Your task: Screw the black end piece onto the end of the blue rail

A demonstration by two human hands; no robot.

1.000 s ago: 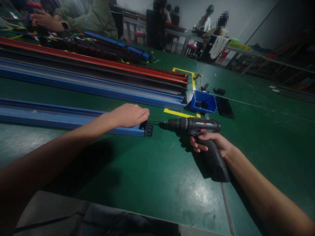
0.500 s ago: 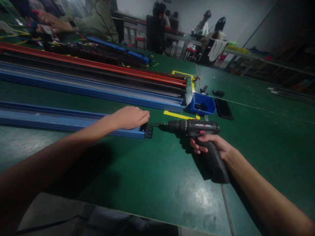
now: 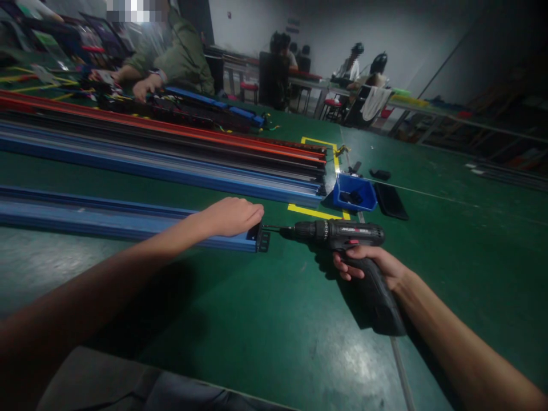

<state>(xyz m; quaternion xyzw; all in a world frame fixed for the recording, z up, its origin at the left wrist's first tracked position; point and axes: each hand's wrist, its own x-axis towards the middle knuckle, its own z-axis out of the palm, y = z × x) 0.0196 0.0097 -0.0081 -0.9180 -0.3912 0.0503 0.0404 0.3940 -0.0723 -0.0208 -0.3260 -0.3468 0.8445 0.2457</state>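
My right hand (image 3: 363,262) is wrapped round the grip of a black cordless drill (image 3: 355,233), which lies level and points left. Its long thin bit (image 3: 273,228) reaches the black end bracket (image 3: 264,241) of a blue metal profile (image 3: 128,220). Over that end of the profile rests my left hand (image 3: 237,217), its fingers curled down over the far rim and closed on it. The fingertips of the left hand are hidden, and I cannot see whether a screw sits at the tip of the bit.
Behind lie more blue profiles (image 3: 192,171) and red ones (image 3: 171,123). A blue bin (image 3: 353,191) with black parts stands beyond the drill, beside a dark flat tray (image 3: 390,200). Yellow tape (image 3: 314,211) marks the green table. Across it, a co-worker's hands (image 3: 148,85) are among wires.
The view has tilted up slightly, so everything sits lower. My hands and the drill keep their places at the profile's end. The co-worker's hand has come down toward the table.
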